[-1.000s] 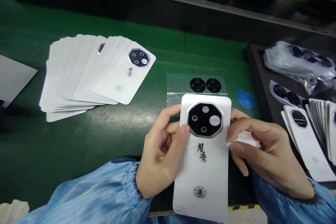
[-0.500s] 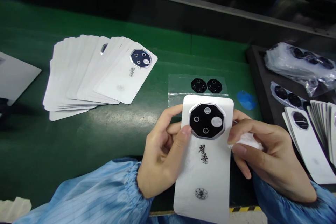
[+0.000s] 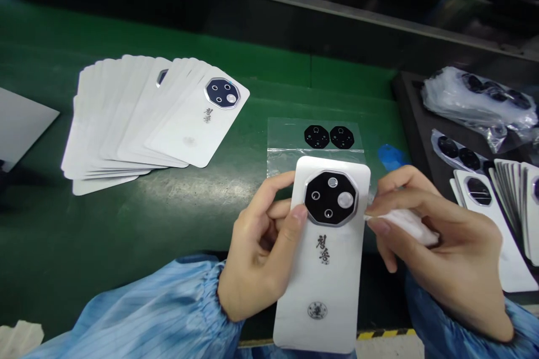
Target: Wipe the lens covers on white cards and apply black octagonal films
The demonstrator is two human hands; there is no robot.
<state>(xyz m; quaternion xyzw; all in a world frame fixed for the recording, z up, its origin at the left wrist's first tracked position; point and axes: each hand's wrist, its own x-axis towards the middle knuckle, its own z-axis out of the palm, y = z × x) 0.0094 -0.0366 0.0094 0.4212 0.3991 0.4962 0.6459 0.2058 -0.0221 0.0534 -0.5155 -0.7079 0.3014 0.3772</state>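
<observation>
My left hand (image 3: 261, 247) grips a white phone back cover (image 3: 322, 286) by its left edge, thumb resting beside the black octagonal camera plate (image 3: 330, 198). The cover bears black script and a round emblem. My right hand (image 3: 438, 252) is closed on a small white wipe (image 3: 410, 224) just off the cover's right edge. Both arms wear blue striped sleeves.
A fanned stack of white covers (image 3: 138, 118) lies at the left on the green belt (image 3: 126, 224). A clear film strip with two black octagonal lenses (image 3: 330, 137) lies behind the held cover. A black tray (image 3: 415, 118) at the right holds more covers (image 3: 501, 224) and bagged lenses (image 3: 480, 101).
The cover has tilted slightly and shifted a little toward me. My right hand has drawn away from its right edge with the wipe.
</observation>
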